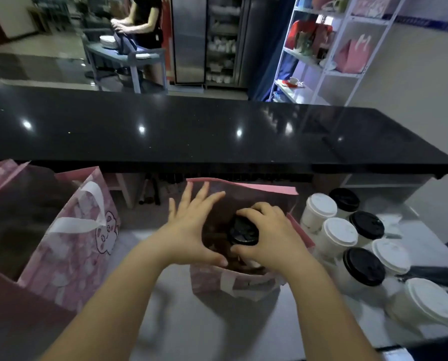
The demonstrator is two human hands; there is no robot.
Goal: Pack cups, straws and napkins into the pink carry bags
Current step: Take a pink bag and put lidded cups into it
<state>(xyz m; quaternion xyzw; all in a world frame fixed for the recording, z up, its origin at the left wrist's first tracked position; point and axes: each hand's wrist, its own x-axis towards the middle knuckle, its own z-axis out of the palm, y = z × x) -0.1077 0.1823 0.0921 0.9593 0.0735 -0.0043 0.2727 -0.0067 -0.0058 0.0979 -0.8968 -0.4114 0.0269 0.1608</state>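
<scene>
Counter (212, 327): right hand (266, 237) grip clasps upright cup (242, 232) in pink bag (212, 281); left hand (191, 227) splayed.

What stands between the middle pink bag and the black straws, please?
In the head view, lidded cups stand between the pink bag and the black straws.

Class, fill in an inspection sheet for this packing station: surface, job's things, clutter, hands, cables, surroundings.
Surface: pale worktop.
Job's things: open bag mid-worktop; black-lidded cup in its mouth; seven more cups to its right; black straws beyond them; second bag on the left.
Clutter: dark boxy shape at left, unclear.
Hands: left hand spread over the bag's mouth; right hand grips the cup's lid.
Cables: nothing seen.
Surroundings: black counter behind; shelves; a person at the back.
</scene>
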